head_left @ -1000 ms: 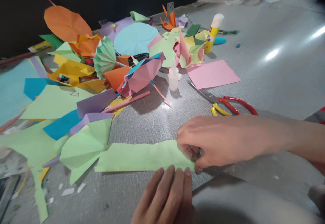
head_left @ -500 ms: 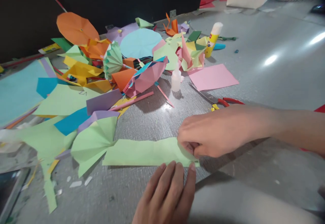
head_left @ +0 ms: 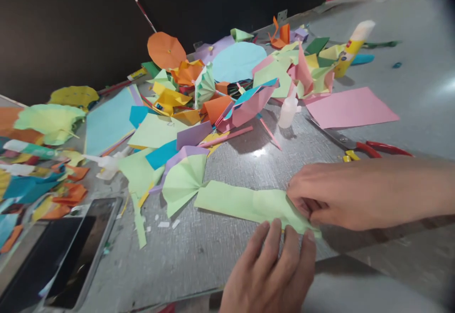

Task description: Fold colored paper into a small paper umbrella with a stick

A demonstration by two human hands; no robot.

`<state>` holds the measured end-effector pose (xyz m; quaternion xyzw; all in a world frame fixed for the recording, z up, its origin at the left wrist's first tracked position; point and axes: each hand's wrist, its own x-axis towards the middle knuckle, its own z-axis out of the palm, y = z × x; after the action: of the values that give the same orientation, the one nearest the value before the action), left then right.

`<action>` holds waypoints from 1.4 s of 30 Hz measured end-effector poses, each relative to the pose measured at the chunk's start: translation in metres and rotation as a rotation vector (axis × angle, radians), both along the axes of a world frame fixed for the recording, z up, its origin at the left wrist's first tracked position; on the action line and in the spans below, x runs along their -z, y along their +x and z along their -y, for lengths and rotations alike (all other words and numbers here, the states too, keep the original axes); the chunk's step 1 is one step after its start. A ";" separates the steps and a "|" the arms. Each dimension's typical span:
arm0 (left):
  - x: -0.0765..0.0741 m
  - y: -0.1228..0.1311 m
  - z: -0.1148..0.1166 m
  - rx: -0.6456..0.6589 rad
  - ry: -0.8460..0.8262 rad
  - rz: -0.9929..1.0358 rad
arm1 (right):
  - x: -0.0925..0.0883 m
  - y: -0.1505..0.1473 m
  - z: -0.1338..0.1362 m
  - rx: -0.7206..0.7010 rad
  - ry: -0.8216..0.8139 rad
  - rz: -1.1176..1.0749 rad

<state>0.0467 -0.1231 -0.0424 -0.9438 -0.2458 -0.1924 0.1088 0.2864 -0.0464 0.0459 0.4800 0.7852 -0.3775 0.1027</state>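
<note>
- Tablet [head_left: 67, 261] with a dark screen is laid well left of the fingers, beside a spill of paper offcuts [head_left: 59, 180]; either could be disturbed if an arm is swung across the table [head_left: 213, 261].
- Pleated green paper fan [head_left: 183, 183] is placed left of the fingers, just beside the strip's left end; it could be crumpled if the strip is shoved leftward.
- Green paper strip [head_left: 245, 206] lies flat on the table, its right end under the fingers; on this smooth surface, a fold could be skewed if the paper is allowed to slip.
- Left hand [head_left: 266, 275] is kept at the strip's lower edge, its fingers [head_left: 273, 242] spread apart, tips touching the paper; uneven pressure could leave stray creases.
- Right hand [head_left: 337, 194] has its fingers [head_left: 302, 199] curled together and clamped on the strip's right end; too hard a pinch could crush or tear the thin paper.
- Glue bottle [head_left: 288, 112] stands upright beyond the fingers; if knocked over, it could leak onto the paper.
- Red-handled scissors [head_left: 369, 149] lie just beyond the right hand, where they could be caught by the wrist.
</note>
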 end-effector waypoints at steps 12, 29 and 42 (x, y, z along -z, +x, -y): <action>0.004 0.001 0.002 0.004 -0.047 -0.033 | -0.007 -0.006 -0.010 -0.057 0.019 -0.050; 0.012 0.005 0.006 -0.021 -0.055 0.025 | -0.013 -0.015 -0.019 -0.099 -0.027 0.076; 0.011 0.008 0.004 0.039 -0.037 0.053 | -0.016 -0.014 -0.018 -0.105 -0.026 0.079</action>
<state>0.0551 -0.1273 -0.0532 -0.9449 -0.2336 -0.2147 0.0812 0.2719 -0.0287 0.0615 0.4511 0.7997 -0.3626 0.1595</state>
